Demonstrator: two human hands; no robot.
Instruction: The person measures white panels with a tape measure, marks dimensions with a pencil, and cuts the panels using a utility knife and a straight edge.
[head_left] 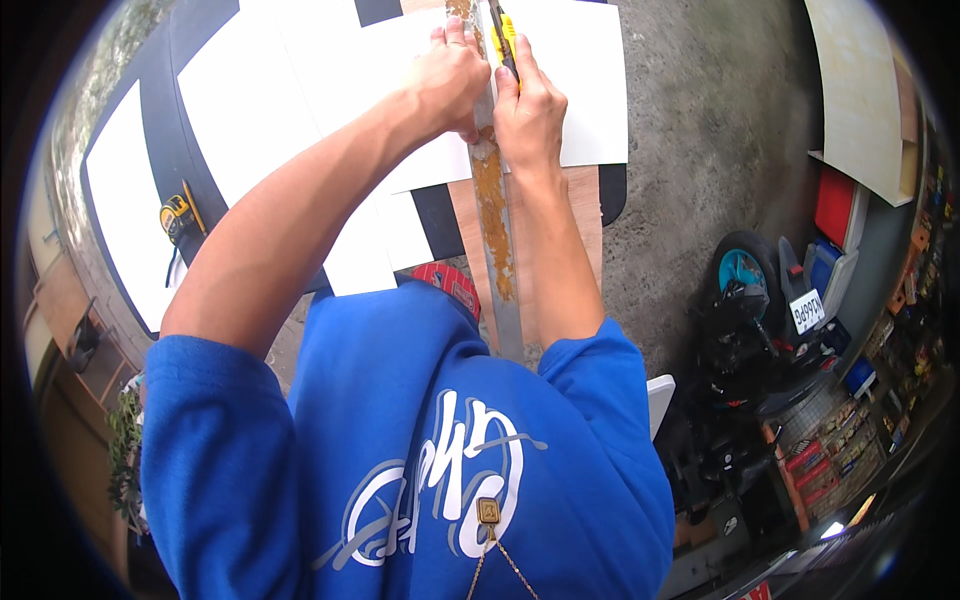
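Observation:
A long metal straightedge (490, 215) with worn brown patches lies lengthwise over a white sheet (590, 90) and a wooden board (580, 205). My left hand (447, 78) presses down on the straightedge, fingers stretched forward and thumb apart. Right beside it, my right hand (530, 115) is closed around a yellow and black utility knife (506, 48), held along the straightedge's right side. The knife's tip cannot be made out at the top edge of the view.
More white sheets (240, 110) cover the dark table (160, 130) to the left, where a yellow tape measure (176, 214) and a pencil (193, 205) lie. A red patterned object (450, 283) shows near my waist. On the right, a motorcycle (745, 300) stands on the concrete floor (700, 120) near shelves.

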